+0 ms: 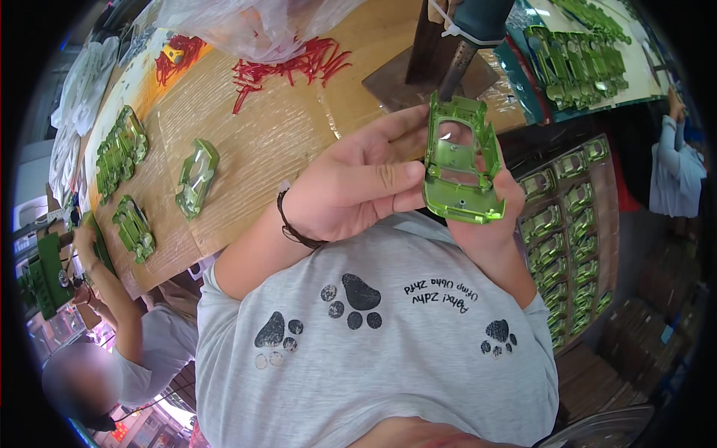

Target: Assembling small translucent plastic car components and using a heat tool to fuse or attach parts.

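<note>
Between my two hands is a green plastic toy car body shell (457, 158), its hollow inside turned up and clear window pieces showing in it. My left hand (366, 175) pinches the shell's left edge, thumb on top and fingers partly behind it. Along the opposite edge, my right hand (508, 198) grips the same shell; most of its fingers are hidden behind the plastic. Just beyond the shell stands a dark post with a metal rod (457, 69) on a brown base plate (388, 84).
On the film-covered table (246, 157) lie another green shell (199, 179) and rows of shells (122, 153) at left. Red strips (291, 67) sit by a plastic bag (261, 26). A tray of shells (571, 224) is at right. A co-worker (153, 336) works at lower left.
</note>
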`<action>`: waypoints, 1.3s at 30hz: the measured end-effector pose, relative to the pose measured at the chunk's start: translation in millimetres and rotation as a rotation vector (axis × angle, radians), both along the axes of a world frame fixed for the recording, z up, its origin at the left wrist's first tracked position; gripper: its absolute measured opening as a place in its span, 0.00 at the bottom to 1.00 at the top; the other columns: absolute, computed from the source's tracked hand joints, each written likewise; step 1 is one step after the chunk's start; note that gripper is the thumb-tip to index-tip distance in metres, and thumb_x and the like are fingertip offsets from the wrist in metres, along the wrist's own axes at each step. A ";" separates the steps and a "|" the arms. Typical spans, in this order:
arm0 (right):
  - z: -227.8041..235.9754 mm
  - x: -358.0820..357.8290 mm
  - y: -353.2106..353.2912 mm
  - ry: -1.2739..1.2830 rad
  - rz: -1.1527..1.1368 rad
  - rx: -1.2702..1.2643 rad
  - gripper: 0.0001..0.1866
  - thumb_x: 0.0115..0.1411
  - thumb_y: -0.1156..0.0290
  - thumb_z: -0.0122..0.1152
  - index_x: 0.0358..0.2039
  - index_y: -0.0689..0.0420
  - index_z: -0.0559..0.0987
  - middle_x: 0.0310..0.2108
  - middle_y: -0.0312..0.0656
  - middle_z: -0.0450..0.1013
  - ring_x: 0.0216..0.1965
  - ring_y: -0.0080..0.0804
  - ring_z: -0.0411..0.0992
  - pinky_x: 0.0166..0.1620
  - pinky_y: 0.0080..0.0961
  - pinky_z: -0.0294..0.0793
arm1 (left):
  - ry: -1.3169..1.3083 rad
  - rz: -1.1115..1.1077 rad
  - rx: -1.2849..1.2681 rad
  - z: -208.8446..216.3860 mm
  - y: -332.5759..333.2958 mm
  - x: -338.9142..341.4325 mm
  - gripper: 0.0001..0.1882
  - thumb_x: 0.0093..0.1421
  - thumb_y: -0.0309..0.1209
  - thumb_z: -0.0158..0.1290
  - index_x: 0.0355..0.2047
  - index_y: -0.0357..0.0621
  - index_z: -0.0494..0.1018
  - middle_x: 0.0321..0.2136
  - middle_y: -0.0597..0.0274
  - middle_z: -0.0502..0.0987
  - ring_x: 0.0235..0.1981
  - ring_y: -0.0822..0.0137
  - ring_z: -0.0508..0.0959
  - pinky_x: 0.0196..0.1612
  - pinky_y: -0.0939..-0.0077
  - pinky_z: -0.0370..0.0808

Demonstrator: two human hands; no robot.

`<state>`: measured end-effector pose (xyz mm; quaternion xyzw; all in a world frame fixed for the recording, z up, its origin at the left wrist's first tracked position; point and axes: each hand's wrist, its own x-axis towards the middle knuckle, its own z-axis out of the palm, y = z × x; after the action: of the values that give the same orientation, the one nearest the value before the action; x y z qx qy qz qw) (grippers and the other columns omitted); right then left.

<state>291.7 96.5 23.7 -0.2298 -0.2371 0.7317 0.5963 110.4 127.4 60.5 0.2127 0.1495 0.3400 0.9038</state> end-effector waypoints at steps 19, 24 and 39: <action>2.0 -2.0 4.6 0.077 0.153 -0.217 0.34 0.62 0.49 0.56 0.61 0.52 0.55 0.52 0.39 0.68 0.45 0.29 0.74 0.37 0.24 0.78 | 0.143 0.102 0.093 8.6 -1.8 -0.6 0.36 0.65 0.35 0.52 0.66 0.32 0.48 0.58 0.51 0.65 0.56 0.57 0.72 0.57 0.62 0.73; 3.4 -7.5 7.7 0.135 0.189 -0.182 0.35 0.63 0.50 0.56 0.63 0.52 0.55 0.53 0.38 0.67 0.50 0.32 0.72 0.45 0.30 0.78 | 0.107 0.150 0.061 5.9 -6.6 -4.7 0.35 0.66 0.30 0.50 0.66 0.30 0.45 0.60 0.49 0.62 0.60 0.59 0.68 0.60 0.65 0.69; 8.4 -9.2 5.5 0.193 0.281 -0.144 0.37 0.60 0.47 0.59 0.62 0.52 0.59 0.54 0.39 0.67 0.52 0.36 0.71 0.50 0.36 0.76 | 0.234 0.250 0.150 15.1 -17.2 -7.9 0.39 0.64 0.31 0.53 0.66 0.28 0.43 0.62 0.47 0.59 0.59 0.56 0.68 0.56 0.62 0.72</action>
<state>282.5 102.1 32.0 -0.1652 -0.1558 0.8414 0.4903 102.5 110.2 75.6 0.2972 0.2531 0.4326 0.8127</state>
